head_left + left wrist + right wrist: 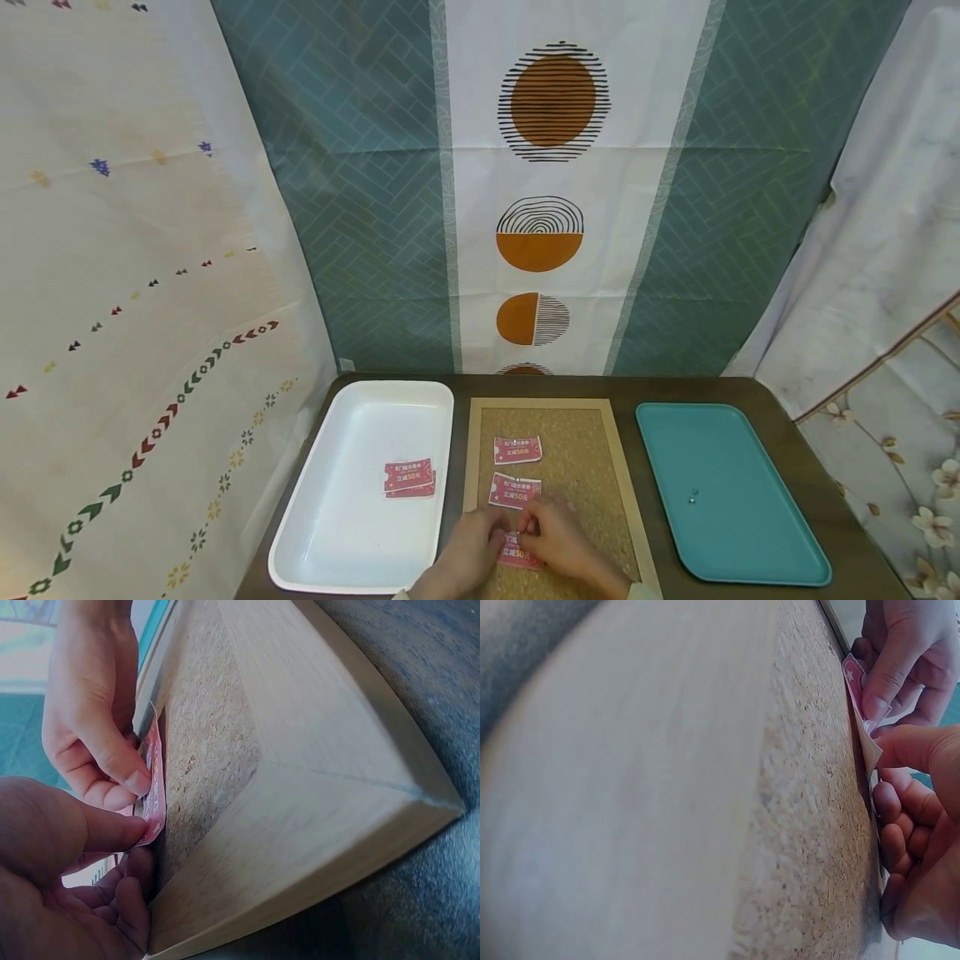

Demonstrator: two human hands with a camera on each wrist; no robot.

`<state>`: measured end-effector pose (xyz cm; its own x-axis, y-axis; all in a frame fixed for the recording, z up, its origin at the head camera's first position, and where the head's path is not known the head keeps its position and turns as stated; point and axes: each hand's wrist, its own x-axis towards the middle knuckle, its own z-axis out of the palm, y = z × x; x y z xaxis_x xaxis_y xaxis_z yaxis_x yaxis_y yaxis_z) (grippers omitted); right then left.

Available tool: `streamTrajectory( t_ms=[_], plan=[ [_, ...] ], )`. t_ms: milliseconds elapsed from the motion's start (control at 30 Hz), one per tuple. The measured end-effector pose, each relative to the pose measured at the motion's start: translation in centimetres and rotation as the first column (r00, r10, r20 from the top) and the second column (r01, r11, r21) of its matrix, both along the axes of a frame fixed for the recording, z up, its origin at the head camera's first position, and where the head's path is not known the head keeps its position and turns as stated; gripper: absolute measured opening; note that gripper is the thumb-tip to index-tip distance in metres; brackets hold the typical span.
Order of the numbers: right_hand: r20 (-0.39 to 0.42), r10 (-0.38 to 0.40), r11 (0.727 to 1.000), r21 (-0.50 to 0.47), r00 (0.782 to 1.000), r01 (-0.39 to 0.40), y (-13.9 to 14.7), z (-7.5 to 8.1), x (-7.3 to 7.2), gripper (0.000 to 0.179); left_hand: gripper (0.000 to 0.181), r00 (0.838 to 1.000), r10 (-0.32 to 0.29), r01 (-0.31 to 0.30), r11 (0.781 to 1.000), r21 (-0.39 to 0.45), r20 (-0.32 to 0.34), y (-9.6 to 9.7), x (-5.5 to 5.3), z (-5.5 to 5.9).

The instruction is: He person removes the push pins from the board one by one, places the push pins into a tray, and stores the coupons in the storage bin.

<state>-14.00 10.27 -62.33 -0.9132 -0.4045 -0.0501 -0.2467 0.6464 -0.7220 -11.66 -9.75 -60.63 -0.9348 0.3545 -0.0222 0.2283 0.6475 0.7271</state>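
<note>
On a framed cork board [592, 467], both hands meet at a small red-and-white paper coupon [519, 554]. My left hand [471, 546] pinches the coupon's left side; its thumb lies on the printed face in the left wrist view. From the other side my right hand [561, 537] holds the coupon's edge between thumb and curled fingers, and a corner [873, 750] lifts off the cork. Whether a pin sits between the right fingers is hidden. Farther up the board are two similar coupons, an upper one [517, 450] and a middle one [514, 490], each with a tiny pin-like spot at its top.
Left of the board stands a white tray [337, 533] with overlapping red coupons [408, 477] in it. A teal tray [738, 483] on the right holds a few tiny shiny pins [693, 497]. All rest on a dark brown table [633, 492]; patterned cloths hang around it.
</note>
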Motion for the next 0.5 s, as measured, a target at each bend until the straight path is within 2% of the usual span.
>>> streamTrajectory(
  t_ms=[267, 500],
  plan=[
    [-0.07, 0.001, 1.0, 0.016, 0.998, 0.001, 0.09, -0.11, 0.11, 0.021, 0.011, 1.0, 0.003, -0.003, 1.0, 0.002, -0.002, 0.1, -0.09, 0.0],
    [-0.042, -0.002, 1.0, 0.015, 0.999, 0.003, 0.06, 0.02, 0.19, 0.021, 0.011, 1.0, 0.005, -0.005, 1.0, 0.004, 0.001, 0.08, -0.09, -0.13]
  ],
)
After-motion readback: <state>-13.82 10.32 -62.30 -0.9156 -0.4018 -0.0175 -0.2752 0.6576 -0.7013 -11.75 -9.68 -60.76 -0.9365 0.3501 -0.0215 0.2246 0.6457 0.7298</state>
